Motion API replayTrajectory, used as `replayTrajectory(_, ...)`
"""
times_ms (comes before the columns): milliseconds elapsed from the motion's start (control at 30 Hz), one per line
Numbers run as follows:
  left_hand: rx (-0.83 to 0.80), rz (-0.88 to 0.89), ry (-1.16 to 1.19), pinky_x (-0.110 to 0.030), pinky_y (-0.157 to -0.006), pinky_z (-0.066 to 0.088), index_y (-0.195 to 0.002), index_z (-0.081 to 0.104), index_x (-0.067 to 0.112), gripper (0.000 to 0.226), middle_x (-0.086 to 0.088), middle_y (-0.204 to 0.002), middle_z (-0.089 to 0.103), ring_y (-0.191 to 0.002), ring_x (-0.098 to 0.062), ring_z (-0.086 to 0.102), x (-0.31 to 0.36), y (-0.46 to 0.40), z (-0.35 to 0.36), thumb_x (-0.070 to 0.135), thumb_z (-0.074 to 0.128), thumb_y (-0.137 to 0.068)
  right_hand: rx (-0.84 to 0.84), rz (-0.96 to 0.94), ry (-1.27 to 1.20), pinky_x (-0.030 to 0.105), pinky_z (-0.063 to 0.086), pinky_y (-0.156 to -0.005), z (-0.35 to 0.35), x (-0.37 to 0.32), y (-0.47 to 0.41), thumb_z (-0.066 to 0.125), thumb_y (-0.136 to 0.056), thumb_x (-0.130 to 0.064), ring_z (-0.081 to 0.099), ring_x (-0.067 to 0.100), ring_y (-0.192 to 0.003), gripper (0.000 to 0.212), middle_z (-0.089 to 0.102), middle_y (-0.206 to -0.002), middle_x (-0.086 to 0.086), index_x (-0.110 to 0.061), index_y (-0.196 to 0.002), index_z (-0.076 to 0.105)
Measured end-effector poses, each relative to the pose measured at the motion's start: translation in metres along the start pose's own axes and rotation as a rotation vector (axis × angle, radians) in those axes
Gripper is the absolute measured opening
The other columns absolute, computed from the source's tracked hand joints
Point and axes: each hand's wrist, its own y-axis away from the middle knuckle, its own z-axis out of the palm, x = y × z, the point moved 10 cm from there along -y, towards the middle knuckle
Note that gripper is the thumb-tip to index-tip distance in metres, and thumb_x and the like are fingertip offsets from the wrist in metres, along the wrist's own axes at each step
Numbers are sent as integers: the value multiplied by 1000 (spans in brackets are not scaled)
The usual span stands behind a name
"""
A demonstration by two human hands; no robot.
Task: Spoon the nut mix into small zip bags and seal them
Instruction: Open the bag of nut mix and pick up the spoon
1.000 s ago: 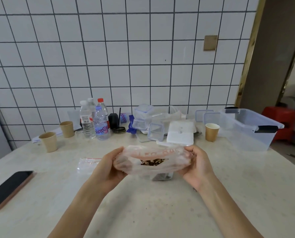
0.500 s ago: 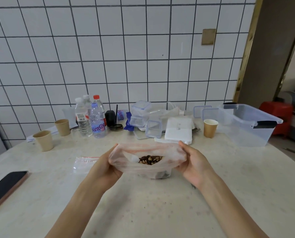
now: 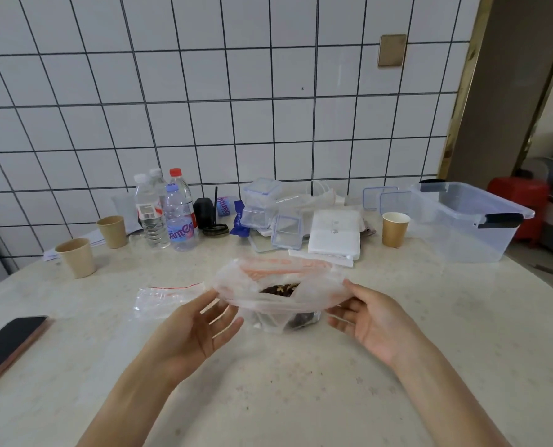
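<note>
Both hands have released the nut-mix bag [image 3: 278, 288]; left hand [image 3: 194, 330] and right hand [image 3: 371, 321] flank it mid-table, fingers spread, 1 small zip bag [image 3: 168, 296] left of it.

— What's along the wall?
— Water bottles [image 3: 168, 214], paper cups [image 3: 76, 257], stacked white boxes [image 3: 334, 234], a clear bin [image 3: 462, 227].
— And that dark slab on the left?
— A phone [image 3: 9, 345], lying flat on the table [image 3: 300, 398].
</note>
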Motion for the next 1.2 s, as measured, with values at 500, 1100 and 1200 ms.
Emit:
replayTrajectory(500, -266, 190, 518, -37, -84, 62, -91, 66, 1, 48, -4, -85, 64, -76, -16, 69, 9, 3, 57, -20, 85, -52, -167, -161, -656, 24, 58, -64, 40, -9, -3, 39, -100, 2, 67, 18, -73, 23, 66, -89, 14, -1, -106, 61)
replayTrajectory(1100, 316, 633, -975, -30, -85, 54, -127, 57, 48, 48, 16, -135, 52, -114, 3, 57, 71, 29, 33, 67, 65, -84, 175, -348, 554, 36, 61, -71, 9, -51, 17, 58, -99, -52, 70, 13, -97, 44, 70, -116, -1, -20, -129, 59)
replayTrajectory(1200, 276, 683, -1277, -15, -76, 46, -124, 64, 42, 50, 18, -125, 57, -108, 8, 56, 77, 24, 56, 63, 71, -79, 187, -516, 839, 21, 49, -82, 21, -73, 18, 72, -87, -58, 58, -2, -106, 64, 55, -130, -15, -34, -142, 50)
